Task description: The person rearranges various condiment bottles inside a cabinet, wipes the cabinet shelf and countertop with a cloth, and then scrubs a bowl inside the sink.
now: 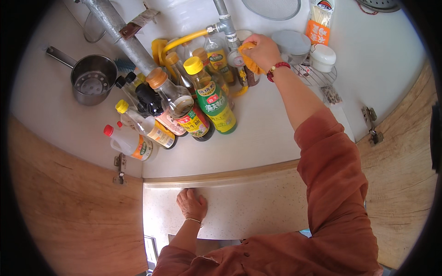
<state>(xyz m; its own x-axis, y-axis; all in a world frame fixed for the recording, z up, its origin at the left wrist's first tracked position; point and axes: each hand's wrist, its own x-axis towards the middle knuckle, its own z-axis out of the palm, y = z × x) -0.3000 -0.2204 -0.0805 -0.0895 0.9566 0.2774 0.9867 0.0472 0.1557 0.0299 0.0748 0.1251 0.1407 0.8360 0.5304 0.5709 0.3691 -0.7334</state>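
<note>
An orange cloth (253, 61) is gripped in my right hand (265, 51), which reaches deep into an open cabinet. The cloth lies against or just beside a round gas meter or gauge (236, 58) on a metal pipe fitting (226, 26); contact cannot be told. Below the cloth stands a jar (253, 77) with dark contents, partly hidden. My left hand (192, 204) rests on the speckled countertop (248, 203), fingers near the cabinet's front edge, thumb apart, holding nothing. Left of the gauge, a green-labelled sauce bottle (215, 103) with a yellow cap stands among several other bottles.
A steel saucepan (93, 79) hangs on the left wall. A thick metal pipe (121, 34) and a yellow gas hose (186, 38) cross the back. At right are a lidded bowl (291, 45), a white jar (323, 57) and a wire rack (319, 77). Wooden doors (65, 203) stand open.
</note>
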